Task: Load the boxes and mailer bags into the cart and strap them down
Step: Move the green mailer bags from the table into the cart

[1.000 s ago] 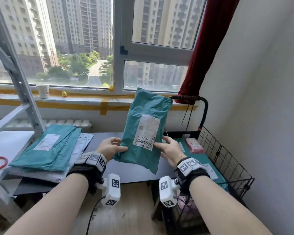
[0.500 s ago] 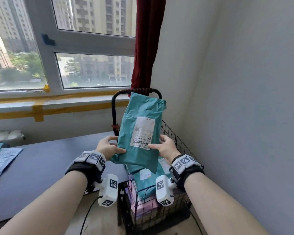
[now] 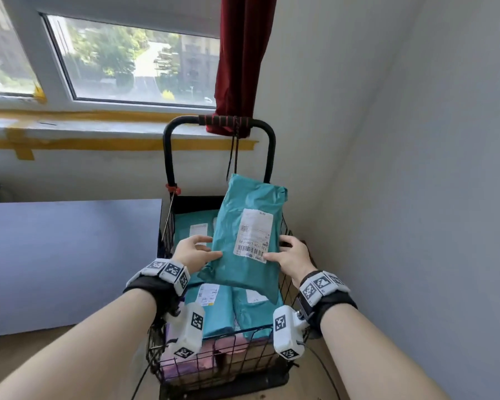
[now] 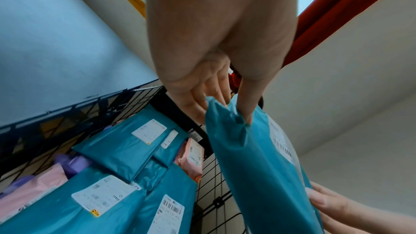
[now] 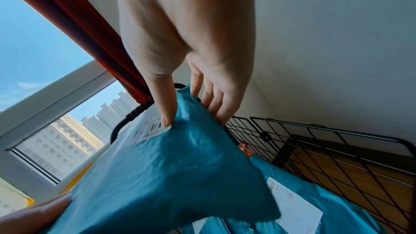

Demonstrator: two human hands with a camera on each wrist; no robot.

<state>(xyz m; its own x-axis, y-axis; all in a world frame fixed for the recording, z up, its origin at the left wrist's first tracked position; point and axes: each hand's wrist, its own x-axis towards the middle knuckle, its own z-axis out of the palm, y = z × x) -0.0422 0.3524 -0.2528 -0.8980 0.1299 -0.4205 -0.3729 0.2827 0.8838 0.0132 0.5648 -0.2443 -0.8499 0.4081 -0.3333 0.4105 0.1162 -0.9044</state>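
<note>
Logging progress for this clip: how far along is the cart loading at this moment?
Partly done. Several teal mailer bags and pink parcels already lie in the wire cart. In hand: the left hand and right hand each pinch a side of another teal mailer bag above the cart, not yet set down. Left: placing it and strapping; no strap crosses the load.

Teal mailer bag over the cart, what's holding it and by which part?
Both hands hold the teal mailer bag: left hand pinches its lower left edge, right hand its lower right edge.
</note>
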